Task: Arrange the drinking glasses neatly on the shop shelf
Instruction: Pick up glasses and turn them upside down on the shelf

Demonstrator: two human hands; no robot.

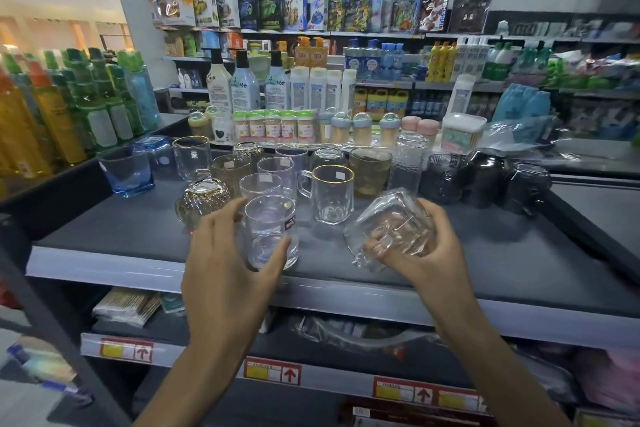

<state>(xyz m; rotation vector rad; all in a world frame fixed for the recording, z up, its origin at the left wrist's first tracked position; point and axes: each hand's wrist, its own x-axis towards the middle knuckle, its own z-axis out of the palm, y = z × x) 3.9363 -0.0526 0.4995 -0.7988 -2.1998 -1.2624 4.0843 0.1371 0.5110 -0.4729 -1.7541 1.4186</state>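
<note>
My left hand point(228, 253) wraps a clear straight tumbler point(272, 230) with a small red label, upright at the front of the dark shelf point(114, 236). My right hand point(426, 250) holds a clear square-based glass point(384, 229) tilted on its side, base toward me, just above the shelf. Behind them stand several glasses: a gold-rimmed mug point(332, 194), plain tumblers point(261, 185), an upturned gold-patterned glass point(204, 199), a blue square glass point(128, 172), an amber glass point(370, 172), a ribbed tall glass point(408, 163) and dark smoky glasses point(446, 178) at right.
Small jars with green and blue lids point(273, 125) line the back of the shelf, with pump bottles point(244, 83) behind. Coloured bottles point(52, 114) fill the raised shelf at left. Lower shelves with price tags point(272, 371) sit beneath.
</note>
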